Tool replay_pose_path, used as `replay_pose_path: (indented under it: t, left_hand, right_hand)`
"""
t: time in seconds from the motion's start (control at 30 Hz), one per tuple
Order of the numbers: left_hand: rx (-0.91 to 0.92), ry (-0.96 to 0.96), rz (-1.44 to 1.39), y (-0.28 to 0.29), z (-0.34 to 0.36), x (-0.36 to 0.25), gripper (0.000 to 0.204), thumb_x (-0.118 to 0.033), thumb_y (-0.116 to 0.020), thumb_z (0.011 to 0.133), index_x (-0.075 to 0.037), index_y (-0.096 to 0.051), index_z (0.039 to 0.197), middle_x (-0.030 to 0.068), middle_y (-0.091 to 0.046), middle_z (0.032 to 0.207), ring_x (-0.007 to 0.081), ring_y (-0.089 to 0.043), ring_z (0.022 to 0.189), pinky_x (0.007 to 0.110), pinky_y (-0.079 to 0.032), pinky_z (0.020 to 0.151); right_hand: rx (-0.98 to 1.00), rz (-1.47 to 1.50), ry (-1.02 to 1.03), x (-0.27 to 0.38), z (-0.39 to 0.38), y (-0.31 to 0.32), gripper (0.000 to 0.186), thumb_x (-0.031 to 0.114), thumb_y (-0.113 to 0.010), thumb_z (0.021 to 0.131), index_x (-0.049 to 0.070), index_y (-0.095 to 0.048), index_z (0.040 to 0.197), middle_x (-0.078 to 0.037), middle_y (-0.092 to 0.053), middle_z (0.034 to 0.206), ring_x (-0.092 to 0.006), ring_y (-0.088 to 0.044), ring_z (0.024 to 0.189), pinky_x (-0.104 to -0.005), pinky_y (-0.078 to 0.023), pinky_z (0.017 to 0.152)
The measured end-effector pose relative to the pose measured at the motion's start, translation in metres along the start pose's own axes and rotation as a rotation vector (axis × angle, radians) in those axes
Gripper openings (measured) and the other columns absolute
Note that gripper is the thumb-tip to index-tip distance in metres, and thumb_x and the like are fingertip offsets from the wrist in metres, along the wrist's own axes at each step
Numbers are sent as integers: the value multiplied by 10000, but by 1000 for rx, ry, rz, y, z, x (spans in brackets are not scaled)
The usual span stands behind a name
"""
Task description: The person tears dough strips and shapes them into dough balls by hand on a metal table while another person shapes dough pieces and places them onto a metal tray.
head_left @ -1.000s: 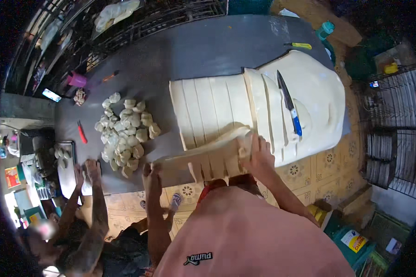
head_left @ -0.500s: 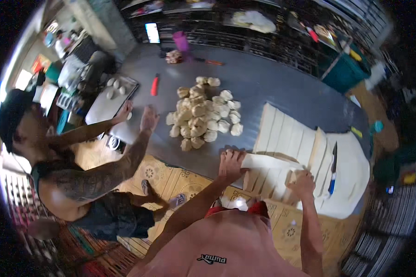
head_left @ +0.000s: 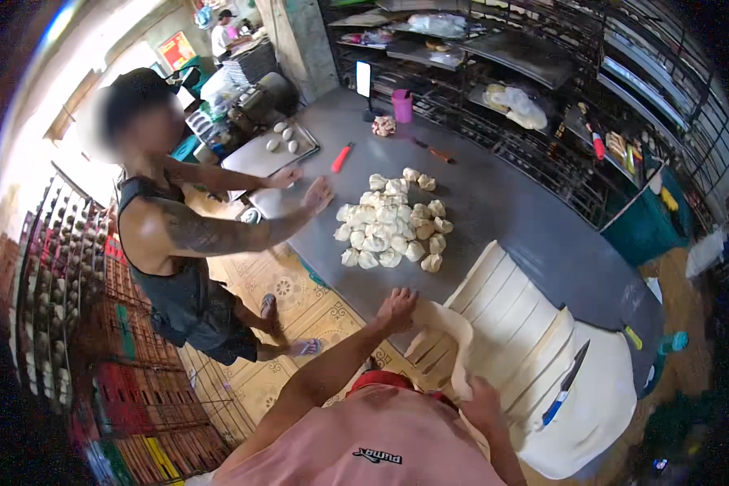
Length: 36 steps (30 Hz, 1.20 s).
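Note:
My left hand (head_left: pixel 398 312) grips one end of a long pale dough strip (head_left: pixel 454 330), which curves down to my right hand (head_left: pixel 482 405), closed on its other end. Beneath and beside it lies a dough sheet (head_left: pixel 506 300) cut into parallel strips, with an uncut part at the right. A blue-handled knife (head_left: pixel 565 385) rests on that sheet. Beyond my left hand, several dough pieces (head_left: pixel 389 227) are heaped on the grey table (head_left: pixel 478 202). A yellow box cutter (head_left: pixel 633 338) lies at the table's right edge.
A co-worker (head_left: pixel 170 227) stands left, hands (head_left: pixel 316 196) by a metal tray (head_left: pixel 243 162) with dough balls. A phone (head_left: pixel 363 78), pink cup (head_left: pixel 402 104) and red-handled tool (head_left: pixel 340 158) sit at the far side, before racks (head_left: pixel 510 61). A green bin (head_left: pixel 636 227) stands right.
The view has swung left and up toward the co-worker and racks. My right hand has drawn down toward my body, and the held strip, straighter before, now curves in a bend.

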<state>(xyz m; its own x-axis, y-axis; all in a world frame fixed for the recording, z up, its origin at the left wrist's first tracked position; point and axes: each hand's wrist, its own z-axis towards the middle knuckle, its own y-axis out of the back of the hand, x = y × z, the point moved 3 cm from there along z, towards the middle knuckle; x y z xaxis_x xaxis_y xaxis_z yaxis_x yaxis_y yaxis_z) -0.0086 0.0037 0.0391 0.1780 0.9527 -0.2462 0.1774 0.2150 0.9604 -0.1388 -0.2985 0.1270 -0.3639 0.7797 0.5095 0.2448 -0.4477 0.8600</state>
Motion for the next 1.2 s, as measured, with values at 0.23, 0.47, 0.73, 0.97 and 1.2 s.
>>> replay_pose_path:
  t: [0.23,0.47,0.73,0.97,1.2]
  left_hand:
    - [-54,-28,-496,60,-56,1,470,-294,-833,690,-35,-613,1014,155,-625,978,301,-592,973,398,-504,833]
    - [-222,287,-1428,23,-77,23,378,-261,-766,839,-26,-603,1085,95,-627,993,169,-602,956,309,-524,783]
    - [-156,403,-1401,-46,-74,36,408,-233,-710,878,4,-555,1172,108,-641,986,162,-630,888,288,-525,774]
    - [-161,204,-1194,6,-77,24,375,-248,-650,914,11,-580,1177,134,-658,957,172,-621,839,288,-515,754]
    - [19,409,-1416,53,-104,-9,338,-199,-629,918,3,-579,1184,116,-651,1016,169,-606,896,315,-505,813]
  right_hand:
    - [154,511,-126,33,17,99,316,101,-665,703,-5,-561,981,-192,-584,923,-374,-590,870,-411,-475,790]
    - [-258,402,-365,-42,18,6,410,95,-629,796,-10,-496,1169,-186,-548,1147,-287,-532,1085,-367,-434,913]
    - [-354,741,-649,-31,-11,-12,370,101,-599,906,-1,-481,1243,-94,-565,1121,-196,-544,1033,-319,-446,910]
    - [307,467,-419,75,57,157,402,20,-647,838,55,-572,1232,-38,-648,1026,-80,-568,869,-234,-489,703]
    - [-74,47,-19,-33,97,15,637,252,-733,779,-18,-503,1308,-242,-587,1210,-403,-566,1106,-464,-439,962]
